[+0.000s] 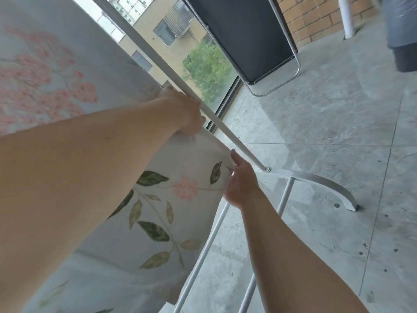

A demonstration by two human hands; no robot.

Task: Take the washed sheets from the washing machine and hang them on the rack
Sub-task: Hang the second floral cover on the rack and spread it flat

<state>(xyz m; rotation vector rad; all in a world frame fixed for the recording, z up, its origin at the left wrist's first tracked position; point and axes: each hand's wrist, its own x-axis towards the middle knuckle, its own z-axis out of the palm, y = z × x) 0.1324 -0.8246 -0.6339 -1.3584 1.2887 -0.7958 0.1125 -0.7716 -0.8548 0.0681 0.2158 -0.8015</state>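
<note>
- The sheet [171,199] is thin white cloth printed with pink flower clusters and olive-green leaves. It hangs in soft folds over the rack [248,152], and a paler span of it fills the upper left.
- The rack is white-painted metal: a slim straight pole running diagonally, bolted low down to a flat curved foot, with thin round rails below.
- The left hand [182,111] curls tightly round the sheet's upper edge, just beside the pole.
- The right hand [242,179] pinches the sheet's side edge lower down, thumb raised, near the pole's bolted joint.
- The floor [327,132] is mottled grey tile, scuffed and speckled.
- A dark flat panel [243,37] in a chrome tube frame leans against the window [203,64], beside a red brick wall [316,16].
</note>
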